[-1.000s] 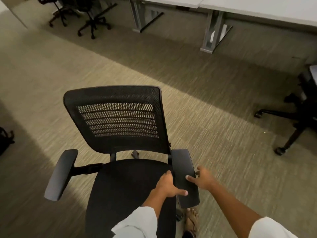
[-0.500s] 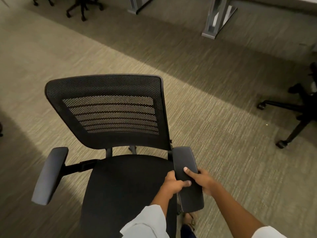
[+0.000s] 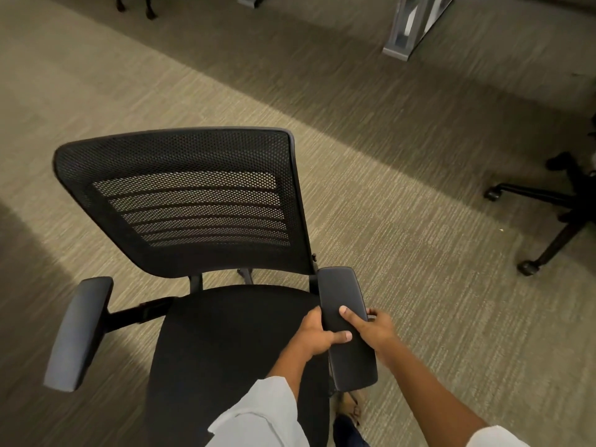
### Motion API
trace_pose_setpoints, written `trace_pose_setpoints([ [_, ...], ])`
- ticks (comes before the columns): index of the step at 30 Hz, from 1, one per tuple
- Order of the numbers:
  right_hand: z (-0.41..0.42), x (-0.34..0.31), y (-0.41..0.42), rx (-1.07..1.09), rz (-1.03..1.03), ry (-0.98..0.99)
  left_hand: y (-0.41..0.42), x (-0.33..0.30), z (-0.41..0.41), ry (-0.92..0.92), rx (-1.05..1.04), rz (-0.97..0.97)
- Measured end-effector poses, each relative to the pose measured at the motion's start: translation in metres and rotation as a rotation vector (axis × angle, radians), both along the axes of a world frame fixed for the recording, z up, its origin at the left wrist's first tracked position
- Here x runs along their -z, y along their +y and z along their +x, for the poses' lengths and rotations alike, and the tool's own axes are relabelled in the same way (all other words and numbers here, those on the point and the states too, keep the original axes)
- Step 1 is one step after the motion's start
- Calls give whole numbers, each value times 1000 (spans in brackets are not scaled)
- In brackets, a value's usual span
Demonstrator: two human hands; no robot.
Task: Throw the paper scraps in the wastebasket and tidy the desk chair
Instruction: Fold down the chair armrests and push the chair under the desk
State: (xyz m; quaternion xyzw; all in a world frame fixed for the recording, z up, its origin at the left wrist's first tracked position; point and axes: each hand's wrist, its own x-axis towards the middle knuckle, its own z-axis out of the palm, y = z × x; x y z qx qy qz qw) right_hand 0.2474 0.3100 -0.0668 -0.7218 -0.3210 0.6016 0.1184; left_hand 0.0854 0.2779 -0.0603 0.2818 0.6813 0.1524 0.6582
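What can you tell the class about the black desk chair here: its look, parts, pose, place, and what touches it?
The desk chair is black and stands upright on ribbed carpet, its perforated mesh backrest facing away from the camera. It has a dark fabric seat and two padded armrests; the one on the picture's left juts out on a visible bar. The left hand and right hand both clasp the other armrest, thumbs on its top. Its base is mostly hidden.

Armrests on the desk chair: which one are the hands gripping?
The armrest on the image right, tight beside the seat, gripped by left hand and right hand. The other armrest juts outward, untouched.
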Motion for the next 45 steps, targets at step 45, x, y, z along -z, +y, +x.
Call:
trace_pose_setpoints([
  [45,-8,92,2,-116,7,-133,-48,53,-46,551,144,4],
])
